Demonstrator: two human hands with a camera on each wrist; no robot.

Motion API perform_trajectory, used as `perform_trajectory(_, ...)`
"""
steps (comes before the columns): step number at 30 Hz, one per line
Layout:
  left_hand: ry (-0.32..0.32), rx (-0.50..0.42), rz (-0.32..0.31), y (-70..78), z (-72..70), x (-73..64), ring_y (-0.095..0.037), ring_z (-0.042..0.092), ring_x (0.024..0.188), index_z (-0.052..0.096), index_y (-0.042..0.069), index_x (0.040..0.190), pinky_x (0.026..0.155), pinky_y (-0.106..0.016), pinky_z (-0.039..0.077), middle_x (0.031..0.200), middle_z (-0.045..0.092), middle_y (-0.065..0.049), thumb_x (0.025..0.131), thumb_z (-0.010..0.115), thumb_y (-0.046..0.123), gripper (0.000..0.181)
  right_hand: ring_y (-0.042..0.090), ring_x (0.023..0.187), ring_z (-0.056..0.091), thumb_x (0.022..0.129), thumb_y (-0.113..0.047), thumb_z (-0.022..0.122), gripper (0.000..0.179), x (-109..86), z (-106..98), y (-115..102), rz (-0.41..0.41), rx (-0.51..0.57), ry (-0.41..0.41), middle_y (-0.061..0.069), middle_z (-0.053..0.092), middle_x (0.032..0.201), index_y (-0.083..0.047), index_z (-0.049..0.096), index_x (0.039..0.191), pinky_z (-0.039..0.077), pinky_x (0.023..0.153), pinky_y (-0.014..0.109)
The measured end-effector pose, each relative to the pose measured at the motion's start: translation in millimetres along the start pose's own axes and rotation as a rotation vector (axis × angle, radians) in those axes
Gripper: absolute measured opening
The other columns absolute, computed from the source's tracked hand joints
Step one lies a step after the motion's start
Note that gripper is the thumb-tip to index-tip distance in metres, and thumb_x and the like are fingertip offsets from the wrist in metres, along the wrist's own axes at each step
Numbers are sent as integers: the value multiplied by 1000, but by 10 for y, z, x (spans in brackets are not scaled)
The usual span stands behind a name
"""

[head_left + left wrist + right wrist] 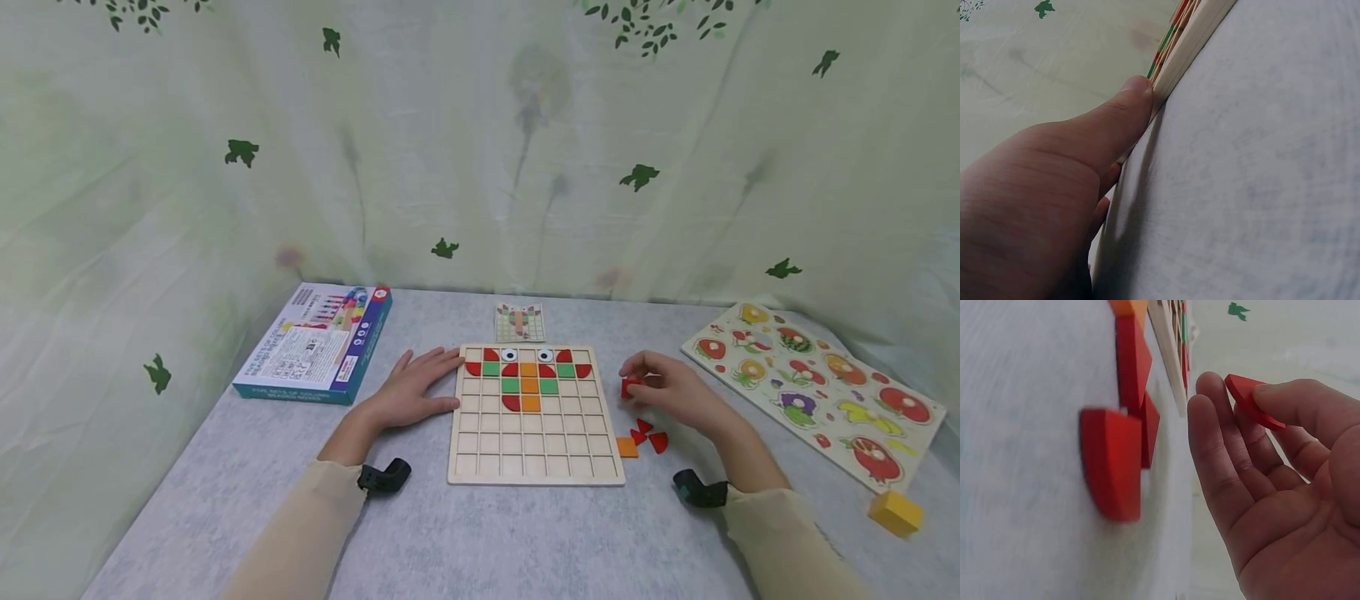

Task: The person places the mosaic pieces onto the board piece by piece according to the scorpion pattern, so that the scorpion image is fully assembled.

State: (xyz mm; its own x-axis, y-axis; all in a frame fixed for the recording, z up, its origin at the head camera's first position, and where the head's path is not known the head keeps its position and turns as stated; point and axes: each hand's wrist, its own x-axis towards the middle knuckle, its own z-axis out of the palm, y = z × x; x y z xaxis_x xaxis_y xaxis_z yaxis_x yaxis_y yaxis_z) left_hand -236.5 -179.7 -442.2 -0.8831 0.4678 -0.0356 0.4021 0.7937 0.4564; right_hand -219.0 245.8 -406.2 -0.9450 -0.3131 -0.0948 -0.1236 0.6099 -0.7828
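Note:
A wooden grid board (536, 464) lies on the table, its upper cells partly filled with red, green and orange pieces and two eye pieces. My left hand (412, 390) touches the board's left side with extended fingers; in the left wrist view its thumb (1119, 115) presses on the edge. Right of the board, my right hand (672, 392) pinches a red quarter-circle piece (1247, 399) between thumb and fingers, held above the table. Below that hand lie another red quarter-circle piece (658, 442), two small red triangles (637, 436) and an orange square (627, 447) beside the board's edge.
A small pattern card (519, 323) stands behind the board. On the left lies a blue-and-white box (307, 342). A fruit puzzle board (813, 387) sits on the right, with a yellow block (896, 512) at its near corner. A patterned curtain (480, 150) hangs behind the table.

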Motion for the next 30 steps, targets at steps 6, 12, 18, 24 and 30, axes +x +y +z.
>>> perform_trajectory(6,-1,-5,0,0,1,6,-27,14,157,34,26,157,125,-61,-4,166,28,3,93,63,53,75,26,97,64,95,-12,64,22,91,98,-77,-7,18,9,12,65,109,-4,62,114,60,80,27)
perform_trajectory(12,4,-1,5,-6,-1,8,-27,15,157,35,26,157,124,-61,-4,166,27,4,93,63,52,74,25,92,65,96,-12,63,19,168,209,-151,-6,43,-5,14,66,112,-6,65,114,60,79,29)
perform_trajectory(18,1,-4,3,0,-2,9,-27,15,157,35,25,157,124,-61,-4,166,27,3,93,64,51,74,23,87,67,95,-14,65,19,225,307,-228,13,57,-28,13,66,112,-10,66,114,60,76,31)
perform_trajectory(24,-1,-8,-3,12,-7,6,-27,15,157,35,25,157,124,-61,-4,166,27,3,93,64,51,74,24,84,65,95,-16,67,17,284,386,-316,-5,59,-65,10,68,106,-11,68,112,60,74,32)
perform_trajectory(30,1,-9,-4,11,-7,5,-28,15,157,35,25,157,124,-61,-4,166,27,3,93,64,51,74,23,82,61,96,-18,66,16,329,441,-383,-32,27,-78,8,69,105,-14,72,110,57,70,32)
